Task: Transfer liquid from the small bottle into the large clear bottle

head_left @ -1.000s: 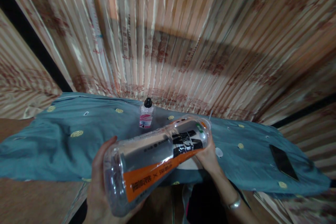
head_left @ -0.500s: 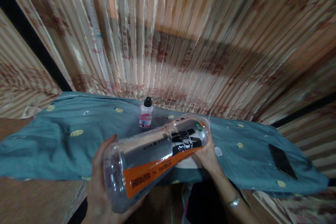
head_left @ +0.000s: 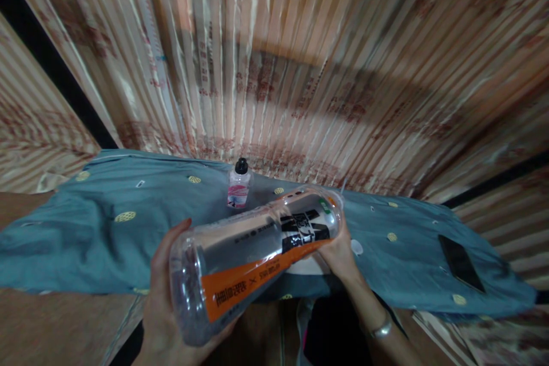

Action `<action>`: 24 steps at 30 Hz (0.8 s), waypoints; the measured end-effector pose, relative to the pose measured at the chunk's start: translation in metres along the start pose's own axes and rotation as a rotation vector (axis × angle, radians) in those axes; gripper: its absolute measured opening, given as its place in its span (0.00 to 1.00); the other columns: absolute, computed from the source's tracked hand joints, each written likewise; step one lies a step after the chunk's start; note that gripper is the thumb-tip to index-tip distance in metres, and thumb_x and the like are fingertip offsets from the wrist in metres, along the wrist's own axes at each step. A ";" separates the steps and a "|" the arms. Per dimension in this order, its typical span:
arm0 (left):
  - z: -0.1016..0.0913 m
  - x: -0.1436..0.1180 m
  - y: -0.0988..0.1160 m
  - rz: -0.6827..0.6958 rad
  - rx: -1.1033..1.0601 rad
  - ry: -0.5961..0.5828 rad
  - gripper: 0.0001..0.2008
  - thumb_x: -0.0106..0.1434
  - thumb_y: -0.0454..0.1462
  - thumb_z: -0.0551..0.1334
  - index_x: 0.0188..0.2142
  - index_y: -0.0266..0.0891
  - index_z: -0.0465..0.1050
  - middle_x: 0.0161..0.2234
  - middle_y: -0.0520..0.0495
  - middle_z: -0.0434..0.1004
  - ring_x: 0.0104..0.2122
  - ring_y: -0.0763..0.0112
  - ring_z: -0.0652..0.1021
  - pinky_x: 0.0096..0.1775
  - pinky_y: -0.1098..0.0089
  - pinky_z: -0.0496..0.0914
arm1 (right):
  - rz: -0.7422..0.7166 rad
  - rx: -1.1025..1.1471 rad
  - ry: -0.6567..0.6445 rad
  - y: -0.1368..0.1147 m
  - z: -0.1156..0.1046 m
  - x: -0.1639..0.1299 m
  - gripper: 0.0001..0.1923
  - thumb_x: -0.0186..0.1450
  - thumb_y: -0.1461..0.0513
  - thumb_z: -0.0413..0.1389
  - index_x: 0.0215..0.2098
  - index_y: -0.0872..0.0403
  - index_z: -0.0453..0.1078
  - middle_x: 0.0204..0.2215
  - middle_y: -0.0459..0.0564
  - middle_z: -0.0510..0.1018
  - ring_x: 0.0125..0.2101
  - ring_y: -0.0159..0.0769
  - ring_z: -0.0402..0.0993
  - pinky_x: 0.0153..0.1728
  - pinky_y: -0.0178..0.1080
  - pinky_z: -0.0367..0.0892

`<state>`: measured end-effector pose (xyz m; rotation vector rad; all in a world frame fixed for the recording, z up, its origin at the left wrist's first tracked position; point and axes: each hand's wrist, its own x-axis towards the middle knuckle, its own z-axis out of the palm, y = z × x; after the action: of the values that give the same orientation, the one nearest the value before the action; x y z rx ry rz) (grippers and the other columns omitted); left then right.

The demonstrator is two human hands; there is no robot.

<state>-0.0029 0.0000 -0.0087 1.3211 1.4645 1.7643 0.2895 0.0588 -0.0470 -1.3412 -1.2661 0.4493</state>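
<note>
A large clear plastic bottle [head_left: 244, 251] with a silver, black and orange label lies aslant between my two hands, above the front of the cloth-covered surface. My left hand [head_left: 160, 303] wraps round its wide near end, thumb up along the side and the other fingers beneath. At the far right end, my right hand [head_left: 337, 249] grips it from below and behind; the bottle hides most of those fingers. Something thin and pale sticks up beside that end. Just behind the large bottle stands a small clear bottle [head_left: 238, 187] with a black cap and a pink label.
Teal cloth [head_left: 158, 194] with yellow patterned spots covers the surface. A dark phone [head_left: 461, 263] lies at the right. A white round piece [head_left: 356, 247] sits by my right wrist. Striped curtains [head_left: 274, 68] hang behind, with dark poles [head_left: 64, 68] at the sides.
</note>
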 end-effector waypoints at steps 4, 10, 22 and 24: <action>0.007 -0.004 0.009 0.032 0.006 -0.035 0.47 0.44 0.43 0.78 0.65 0.59 0.70 0.43 0.53 0.84 0.32 0.56 0.84 0.30 0.55 0.85 | 0.005 0.001 -0.003 -0.002 0.000 0.000 0.45 0.48 0.55 0.75 0.62 0.53 0.68 0.55 0.58 0.83 0.55 0.54 0.81 0.59 0.53 0.75; -0.005 0.001 0.005 0.003 0.136 -0.042 0.47 0.40 0.43 0.80 0.61 0.62 0.72 0.59 0.50 0.75 0.56 0.39 0.79 0.46 0.42 0.84 | -0.010 -0.003 -0.015 -0.002 0.000 0.000 0.47 0.48 0.54 0.75 0.63 0.52 0.66 0.53 0.55 0.84 0.53 0.52 0.82 0.57 0.51 0.77; 0.012 -0.006 0.024 -0.092 -0.082 -0.008 0.46 0.40 0.42 0.80 0.61 0.55 0.73 0.41 0.52 0.85 0.30 0.58 0.84 0.29 0.58 0.84 | 0.010 0.020 -0.015 0.000 0.000 0.000 0.49 0.48 0.54 0.76 0.64 0.52 0.65 0.53 0.56 0.83 0.54 0.53 0.82 0.59 0.53 0.76; 0.012 -0.007 0.023 -0.078 -0.087 -0.011 0.46 0.41 0.40 0.79 0.61 0.57 0.72 0.41 0.52 0.84 0.31 0.57 0.84 0.30 0.57 0.85 | 0.010 0.029 -0.025 0.001 0.000 0.000 0.49 0.48 0.54 0.76 0.64 0.52 0.65 0.53 0.56 0.84 0.53 0.52 0.82 0.59 0.52 0.76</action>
<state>0.0155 -0.0070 0.0099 1.2122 1.3979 1.7472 0.2897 0.0589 -0.0476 -1.3215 -1.2690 0.4913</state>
